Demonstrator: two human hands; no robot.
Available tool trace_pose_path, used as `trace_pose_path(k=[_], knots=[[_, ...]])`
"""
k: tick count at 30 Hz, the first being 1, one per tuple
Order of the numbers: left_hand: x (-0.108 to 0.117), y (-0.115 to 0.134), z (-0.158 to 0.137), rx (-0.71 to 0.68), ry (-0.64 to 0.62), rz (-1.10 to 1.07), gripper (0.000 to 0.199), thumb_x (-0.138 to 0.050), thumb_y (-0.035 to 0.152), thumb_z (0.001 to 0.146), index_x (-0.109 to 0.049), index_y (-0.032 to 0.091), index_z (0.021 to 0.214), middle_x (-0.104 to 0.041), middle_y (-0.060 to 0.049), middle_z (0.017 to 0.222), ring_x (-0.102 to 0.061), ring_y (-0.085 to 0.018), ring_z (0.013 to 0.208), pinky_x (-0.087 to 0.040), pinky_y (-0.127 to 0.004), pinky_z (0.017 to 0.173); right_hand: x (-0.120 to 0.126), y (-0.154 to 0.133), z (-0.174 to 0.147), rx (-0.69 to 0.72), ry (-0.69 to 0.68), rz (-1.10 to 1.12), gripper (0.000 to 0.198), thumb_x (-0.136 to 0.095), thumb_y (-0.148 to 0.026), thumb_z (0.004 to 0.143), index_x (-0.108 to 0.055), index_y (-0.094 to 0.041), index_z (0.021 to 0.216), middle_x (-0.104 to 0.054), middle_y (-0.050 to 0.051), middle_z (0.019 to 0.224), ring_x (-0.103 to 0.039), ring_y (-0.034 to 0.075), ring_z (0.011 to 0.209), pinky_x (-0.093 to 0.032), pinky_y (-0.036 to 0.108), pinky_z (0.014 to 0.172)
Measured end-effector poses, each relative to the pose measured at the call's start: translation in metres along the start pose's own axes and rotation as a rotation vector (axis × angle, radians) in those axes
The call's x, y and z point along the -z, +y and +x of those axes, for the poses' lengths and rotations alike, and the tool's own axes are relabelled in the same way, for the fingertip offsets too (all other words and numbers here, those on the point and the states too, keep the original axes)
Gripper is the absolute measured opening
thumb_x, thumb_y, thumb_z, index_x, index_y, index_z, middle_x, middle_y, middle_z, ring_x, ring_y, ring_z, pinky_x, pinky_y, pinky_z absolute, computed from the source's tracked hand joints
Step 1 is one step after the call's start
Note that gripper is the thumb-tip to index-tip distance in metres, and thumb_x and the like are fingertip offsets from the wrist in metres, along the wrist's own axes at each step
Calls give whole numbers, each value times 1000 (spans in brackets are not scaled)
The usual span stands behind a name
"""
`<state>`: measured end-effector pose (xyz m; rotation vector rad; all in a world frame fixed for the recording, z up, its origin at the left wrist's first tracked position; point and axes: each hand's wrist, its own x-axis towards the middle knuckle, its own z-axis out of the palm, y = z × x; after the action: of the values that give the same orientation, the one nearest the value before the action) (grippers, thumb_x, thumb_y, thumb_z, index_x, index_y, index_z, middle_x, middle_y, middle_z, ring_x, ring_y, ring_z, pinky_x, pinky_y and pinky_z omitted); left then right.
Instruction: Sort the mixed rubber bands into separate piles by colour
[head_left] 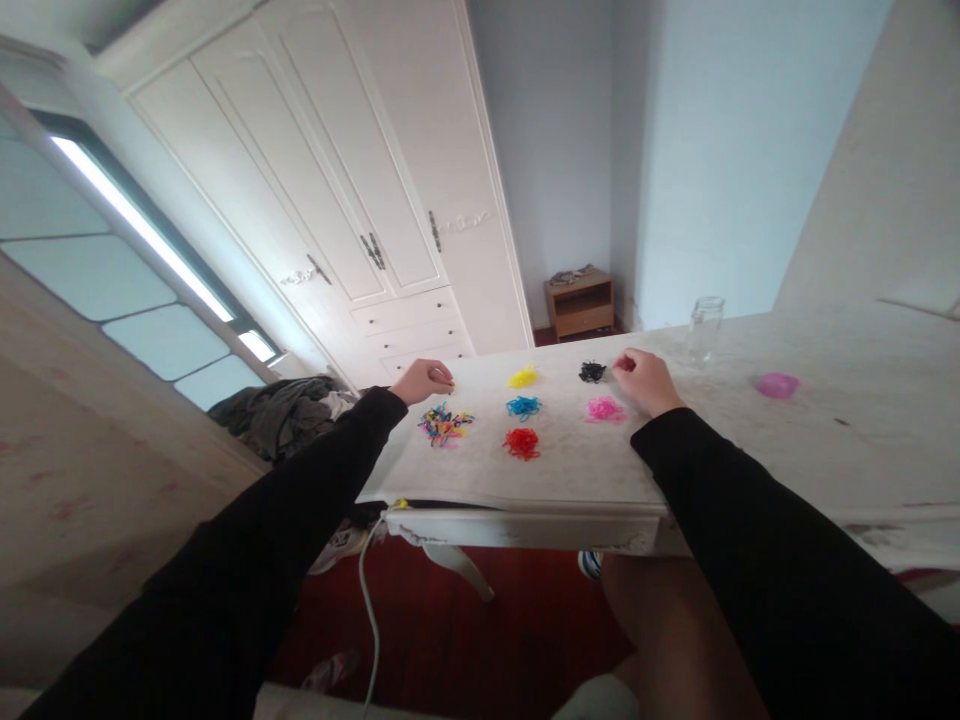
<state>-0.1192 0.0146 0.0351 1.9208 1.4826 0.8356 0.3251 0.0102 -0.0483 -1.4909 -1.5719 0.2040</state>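
Note:
Over the mixed-colour pile of small rubber bands (pixel 446 426), my left hand (pixel 421 381) pinches a tiny yellowish rubber band (pixel 452 387) at its fingertips. My right hand (pixel 646 380) is closed, resting just right of the black rubber bands (pixel 592 372) and above the pink rubber bands (pixel 605 410); whatever its fingers hold is hidden. Between my hands lie separate heaps of yellow rubber bands (pixel 523 376), blue rubber bands (pixel 523 406) and red rubber bands (pixel 521 443).
The heaps lie on a white table (pixel 465 475). A clear glass jar (pixel 705 330) stands behind my right hand, with a pink rounded object (pixel 778 385) farther right. A white cable (pixel 367 600) hangs off the front left. Beyond are a wardrobe (pixel 337 150) and small wooden cabinet (pixel 581 302).

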Motion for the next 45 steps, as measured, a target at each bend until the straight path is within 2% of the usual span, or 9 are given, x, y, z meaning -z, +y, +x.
trace_pose_path(k=[6, 11, 16, 21, 24, 30, 39, 41, 45], knots=[[-41, 32, 5, -116, -17, -59, 43, -94, 40, 53, -67, 14, 75, -73, -4, 72, -70, -17, 70, -56, -30, 71, 0, -2, 0, -6, -3, 7, 3, -56, -20, 72, -58, -21, 69, -64, 4, 71, -56, 20, 72, -38, 31, 69], [-86, 59, 11, -209, -70, -299, 45, -94, 39, 57, -64, 14, 78, -68, -1, 71, -75, -21, 74, -60, -33, 70, 2, -6, -2, -15, -5, 40, 4, -55, -19, 71, -57, -21, 68, -63, 3, 70, -56, 19, 71, -38, 31, 68], [-120, 79, 33, -284, 15, -363, 46, -96, 36, 53, -64, 14, 76, -69, -3, 70, -73, -19, 71, -59, -32, 68, 4, -10, -6, -12, 17, 84, 4, -54, -21, 71, -56, -21, 68, -60, 1, 67, -54, 18, 69, -37, 31, 67], [-140, 78, 49, -368, 175, -338, 45, -93, 44, 58, -62, 16, 71, -69, -4, 69, -70, -18, 68, -57, -30, 67, 4, -11, -4, -29, -2, 116, 5, -53, -21, 71, -57, -21, 69, -60, 0, 67, -54, 17, 69, -39, 30, 68], [-146, 69, 50, -408, 185, -286, 44, -91, 49, 62, -62, 17, 70, -70, -4, 69, -69, -18, 68, -58, -31, 68, 4, -15, -1, -16, 5, 117, 5, -53, -20, 70, -58, -21, 70, -61, 0, 68, -54, 17, 69, -40, 31, 69], [-152, 58, 45, -507, 138, -212, 32, -84, 44, 73, -66, 17, 74, -74, -5, 74, -72, -19, 71, -59, -30, 72, 14, -47, -5, 267, 47, 109, 6, -59, -18, 78, -64, -22, 78, -68, 3, 82, -59, 21, 81, -47, 37, 80], [-153, 74, 30, -613, 84, -171, 6, -76, 19, 79, -71, 18, 79, -76, 0, 77, -71, -14, 69, -58, -23, 72, 3, -78, -4, 686, -277, -45, 25, -65, -24, 95, -69, -24, 120, -74, 9, 116, -62, 27, 107, -49, 47, 97], [-153, 75, 29, -627, 80, -169, 4, -75, 18, 80, -71, 19, 79, -75, 0, 76, -71, -14, 69, -58, -23, 72, 1, -83, 1, 761, -326, -107, 23, -63, -25, 97, -69, -23, 119, -74, 10, 114, -61, 27, 106, -49, 46, 96], [-152, 75, 28, -646, 86, -169, 4, -75, 19, 81, -71, 18, 79, -75, -1, 76, -70, -14, 69, -59, -23, 72, 2, -92, 12, 878, -361, -184, 15, -58, -25, 100, -72, -21, 99, -73, 9, 95, -60, 25, 96, -48, 40, 87]])
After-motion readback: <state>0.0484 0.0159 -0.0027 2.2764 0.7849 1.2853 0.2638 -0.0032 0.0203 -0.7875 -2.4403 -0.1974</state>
